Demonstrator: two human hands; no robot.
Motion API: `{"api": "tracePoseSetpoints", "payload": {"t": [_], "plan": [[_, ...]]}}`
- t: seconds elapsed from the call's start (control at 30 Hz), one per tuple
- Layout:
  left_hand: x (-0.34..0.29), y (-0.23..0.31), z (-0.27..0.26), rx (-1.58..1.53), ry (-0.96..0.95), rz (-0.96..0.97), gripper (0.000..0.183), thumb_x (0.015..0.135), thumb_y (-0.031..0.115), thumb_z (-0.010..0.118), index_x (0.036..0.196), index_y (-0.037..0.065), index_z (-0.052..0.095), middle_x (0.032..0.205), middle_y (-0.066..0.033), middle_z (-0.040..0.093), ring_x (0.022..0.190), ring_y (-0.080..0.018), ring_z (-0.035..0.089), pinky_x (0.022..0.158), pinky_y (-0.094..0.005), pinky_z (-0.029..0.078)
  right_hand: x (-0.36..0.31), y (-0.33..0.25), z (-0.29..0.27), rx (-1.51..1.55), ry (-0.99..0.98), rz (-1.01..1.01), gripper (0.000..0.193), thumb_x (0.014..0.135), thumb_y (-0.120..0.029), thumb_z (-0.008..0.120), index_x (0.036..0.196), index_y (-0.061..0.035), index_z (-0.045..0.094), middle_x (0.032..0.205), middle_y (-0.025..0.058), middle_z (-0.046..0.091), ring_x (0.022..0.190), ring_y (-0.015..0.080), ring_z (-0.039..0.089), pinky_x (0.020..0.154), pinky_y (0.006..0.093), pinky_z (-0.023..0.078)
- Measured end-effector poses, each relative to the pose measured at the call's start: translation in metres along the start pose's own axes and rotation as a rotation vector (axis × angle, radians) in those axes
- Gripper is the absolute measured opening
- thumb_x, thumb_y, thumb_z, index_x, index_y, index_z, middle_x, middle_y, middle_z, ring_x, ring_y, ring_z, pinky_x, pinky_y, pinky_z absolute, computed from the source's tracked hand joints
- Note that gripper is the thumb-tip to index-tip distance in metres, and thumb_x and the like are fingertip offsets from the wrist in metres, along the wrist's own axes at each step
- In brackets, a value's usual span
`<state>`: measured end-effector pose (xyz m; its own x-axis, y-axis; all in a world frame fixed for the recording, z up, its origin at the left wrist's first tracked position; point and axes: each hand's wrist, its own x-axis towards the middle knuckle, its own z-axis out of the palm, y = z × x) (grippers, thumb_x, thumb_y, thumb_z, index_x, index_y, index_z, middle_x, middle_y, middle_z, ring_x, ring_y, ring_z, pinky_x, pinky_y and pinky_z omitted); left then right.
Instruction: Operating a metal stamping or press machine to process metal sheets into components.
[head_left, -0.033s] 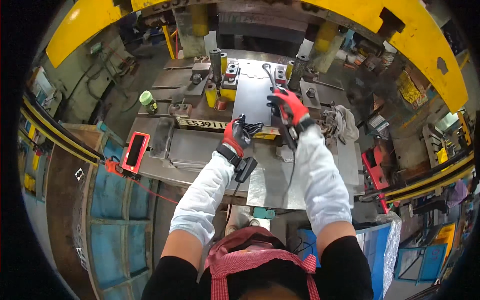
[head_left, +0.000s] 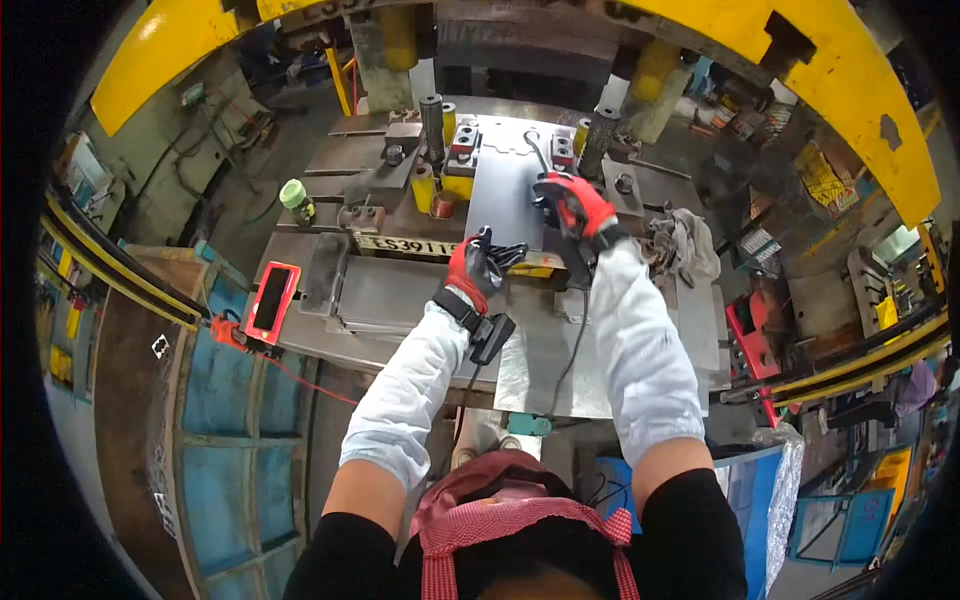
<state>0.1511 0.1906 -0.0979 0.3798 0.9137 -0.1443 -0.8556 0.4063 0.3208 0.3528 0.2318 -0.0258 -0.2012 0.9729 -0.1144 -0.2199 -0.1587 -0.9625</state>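
Observation:
My right hand (head_left: 578, 208), in a red and black glove, is closed around a slim metal rod with a rounded, ring-like end (head_left: 533, 140). The rod reaches away over a smooth grey metal sheet (head_left: 503, 195) lying in the die between the guide posts. My left hand (head_left: 480, 265), gloved alike, is at the sheet's near edge, thumb up and apart from its outstretched fingers. I see nothing held in it; whether it touches the sheet I cannot tell. Both wrists wear black straps, and a small black box (head_left: 492, 338) with a cable sits at the left one.
Stacked metal sheets (head_left: 385, 295) lie left of my left hand, beside a red-framed phone (head_left: 271, 302) and a green-capped bottle (head_left: 296, 200). A crumpled grey rag (head_left: 683, 243) lies at the right. Dark guide posts (head_left: 598, 140) flank the sheet. A yellow machine frame (head_left: 850, 110) arches overhead.
My right hand has shifted slightly left and nearer to me with the rod. The cable below its wrist has swung left. My left hand stays in place.

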Motion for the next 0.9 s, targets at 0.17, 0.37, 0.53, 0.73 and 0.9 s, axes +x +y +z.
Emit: {"api": "tracePoseSetpoints", "payload": {"t": [0.17,0.37,0.53,0.73,0.9], "plan": [[-0.001,0.016,-0.028,-0.089,-0.173,0.020,0.016,0.086,0.020,0.047,0.091,0.005,0.049,0.092,-0.0254,0.055,0.087,-0.0451,0.055,0.081,-0.0512,0.045,-0.050,0.022,0.011,-0.481,-0.098,-0.575,0.016,0.080,-0.008,0.054,0.095,-0.0044,0.058,0.068,0.0007,0.055,0.061,0.0086,0.054,0.056,0.0238,0.045],[0.016,0.029,-0.029,0.110,-0.206,0.131,0.029,0.087,0.021,0.045,0.093,-0.008,0.045,0.093,-0.0311,0.054,0.085,-0.0417,0.057,0.080,-0.0453,0.048,-0.212,0.089,0.011,0.126,0.199,0.033,0.041,0.082,-0.012,0.052,0.119,-0.0031,0.040,0.078,0.0103,0.058,0.061,0.0159,0.057,0.053,0.0294,0.047],[0.052,0.024,0.011,0.013,0.012,0.029,0.029,0.085,0.012,0.041,0.105,-0.009,0.042,0.100,-0.0273,0.053,0.092,-0.0436,0.053,0.081,-0.0498,0.047,-0.240,0.160,-0.028,0.038,0.286,0.240,0.037,0.081,-0.018,0.053,0.115,-0.0098,0.045,0.074,0.0083,0.057,0.050,0.0169,0.053,0.045,0.0314,0.047],[0.075,0.031,-0.008,0.015,-0.023,0.081,0.036,0.087,0.015,0.040,0.113,-0.011,0.036,0.108,-0.0300,0.048,0.099,-0.0441,0.049,0.083,-0.0502,0.045,-0.223,0.160,-0.018,0.162,0.401,0.361,0.033,0.080,-0.015,0.054,0.111,-0.0089,0.048,0.069,0.0067,0.056,0.048,0.0154,0.051,0.041,0.0294,0.044],[0.056,0.042,-0.004,-0.087,-0.178,-0.041,0.036,0.087,0.017,0.040,0.113,-0.009,0.038,0.107,-0.0286,0.049,0.100,-0.0406,0.050,0.090,-0.0477,0.040,-0.225,0.166,-0.018,0.142,0.357,0.196,0.044,0.080,-0.014,0.053,0.122,-0.0110,0.039,0.077,0.0084,0.057,0.055,0.0163,0.054,0.046,0.0309,0.046]]}}
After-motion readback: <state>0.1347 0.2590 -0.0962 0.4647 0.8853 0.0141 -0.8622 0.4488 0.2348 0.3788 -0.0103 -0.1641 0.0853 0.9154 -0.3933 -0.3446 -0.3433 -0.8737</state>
